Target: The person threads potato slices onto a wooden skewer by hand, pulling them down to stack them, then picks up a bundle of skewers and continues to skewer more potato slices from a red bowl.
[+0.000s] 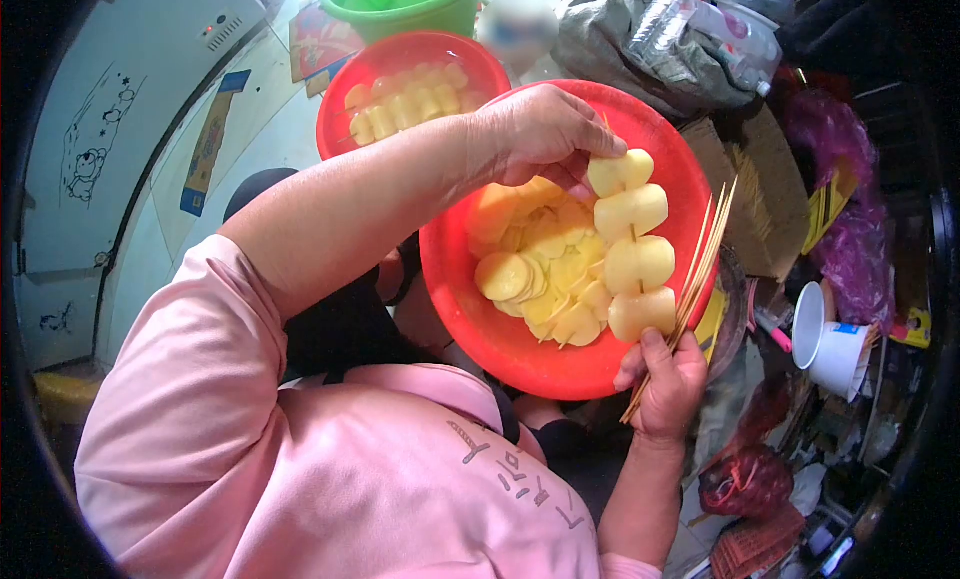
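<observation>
Several pale yellow slices, which look like potato, are threaded on a thin stick as a skewer of potato slices, held above a red basin. At its far end my left hand is closed, thumb and fingers pinching beside the top slice. My right hand is closed round a bundle of bamboo skewers, its thumb against the lowest slice. Loose potato slices lie heaped in the red basin beneath. Part of the stick is hidden inside the slices.
Behind my left forearm stands a second red basin with filled skewers in liquid. A green tub is beyond it. A grey sack with plastic bottles, cardboard and a white cup crowd the right side.
</observation>
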`<state>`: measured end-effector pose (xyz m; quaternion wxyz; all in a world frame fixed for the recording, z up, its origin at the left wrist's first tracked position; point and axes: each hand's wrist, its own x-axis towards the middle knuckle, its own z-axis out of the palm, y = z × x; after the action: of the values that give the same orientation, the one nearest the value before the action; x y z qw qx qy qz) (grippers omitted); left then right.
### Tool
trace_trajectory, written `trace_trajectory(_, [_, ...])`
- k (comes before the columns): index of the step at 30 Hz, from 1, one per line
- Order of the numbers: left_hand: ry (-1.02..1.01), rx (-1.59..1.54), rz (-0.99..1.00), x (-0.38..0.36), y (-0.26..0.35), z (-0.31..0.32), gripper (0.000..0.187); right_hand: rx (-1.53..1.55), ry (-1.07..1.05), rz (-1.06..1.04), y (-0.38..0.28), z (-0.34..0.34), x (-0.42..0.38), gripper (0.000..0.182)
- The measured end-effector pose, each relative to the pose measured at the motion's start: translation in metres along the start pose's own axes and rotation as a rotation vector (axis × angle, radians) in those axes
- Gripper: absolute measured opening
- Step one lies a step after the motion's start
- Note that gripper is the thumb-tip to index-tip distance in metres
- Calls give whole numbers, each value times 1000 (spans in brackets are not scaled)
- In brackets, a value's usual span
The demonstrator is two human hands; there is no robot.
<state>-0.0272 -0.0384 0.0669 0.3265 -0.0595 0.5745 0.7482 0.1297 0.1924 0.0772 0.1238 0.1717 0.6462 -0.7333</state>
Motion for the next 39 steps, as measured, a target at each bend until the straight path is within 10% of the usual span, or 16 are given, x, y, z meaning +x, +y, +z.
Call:
trace_trajectory(10, [67, 99, 54, 6, 2, -3, 16, 108, 66, 6, -2, -7, 6, 13])
trace_trajectory(13, [159, 546, 82, 15, -5, -19, 17, 137, 81, 1, 0, -13, 7, 12])
trace_trajectory(15, [-199, 1845, 233, 14, -9, -22, 18, 138, 82, 13, 0, -12, 6, 12])
trace_trajectory(18, [-310, 1892, -87, 8, -33, -20, 24, 120, 78, 33, -1, -10, 3, 12])
trace_trajectory(31, [-309, 1890, 6, 13, -39, -30, 24, 70, 53, 21, -3, -7, 1, 13])
trace_trajectory(34, [-654, 2074, 163, 27, -31, -41, 22, 64, 42, 29, -3, -8, -1, 13])
trace_trajectory(39, [-25, 1329, 118, 10, -3, -31, 23, 55, 31, 29, -2, -8, -2, 14])
